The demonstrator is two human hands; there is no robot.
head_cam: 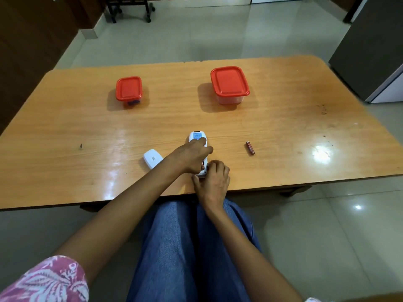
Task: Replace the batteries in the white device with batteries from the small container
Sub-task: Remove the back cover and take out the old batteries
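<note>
Right hand (pixel 212 180) grip pinches white device (pixel 197 138) bottom end, left hand (pixel 192 155) presses on top; light, stiff, slick plastic, so hold by sides; left grip: can't tell

Count on wooden table (pixel 65 127): 2 red-lidded clear containers, one small (pixel 129 90), one large (pixel 229 84). 1 white device (pixel 197 137), lying back-up. 1 detached white battery cover (pixel 152 158). 1 loose red battery (pixel 250 148). 2 hands: left (pixel 192 156), right (pixel 214 182).
</note>
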